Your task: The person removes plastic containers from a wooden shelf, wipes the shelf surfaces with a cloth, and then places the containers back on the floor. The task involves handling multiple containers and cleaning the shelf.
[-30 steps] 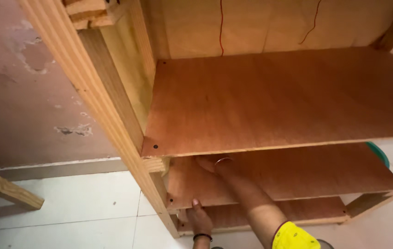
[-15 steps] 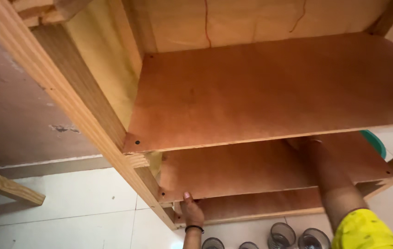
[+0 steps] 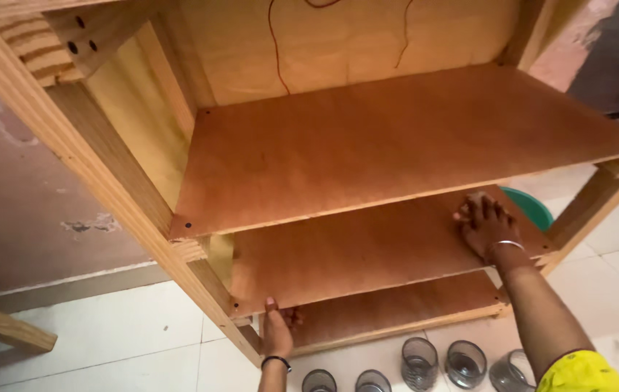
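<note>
From the head camera, the left hand grips the front edge of the middle shelf board near its left corner, thumb laid on top of the board and fingers curled beneath it, so it is grasping the board. A dark band sits on that wrist. The right hand lies palm down on top of the same board near its right end, fingers spread and flat; it presses on the wood and grasps nothing. A thin metal bangle circles that wrist, and a yellow sleeve shows at the lower right corner.

The middle shelf board is a reddish-brown plywood sheet, smooth and bare, sitting level inside the pale wooden rack frame. Above it lies a larger board of the same wood, fixed with a dark screw at its front left corner. Below it is 1 more board, close to the white tiled floor. In front of that lowest board, 5 mesh cups stand on the tiles. Behind the middle board's right end, part of a green round thing shows.
</note>
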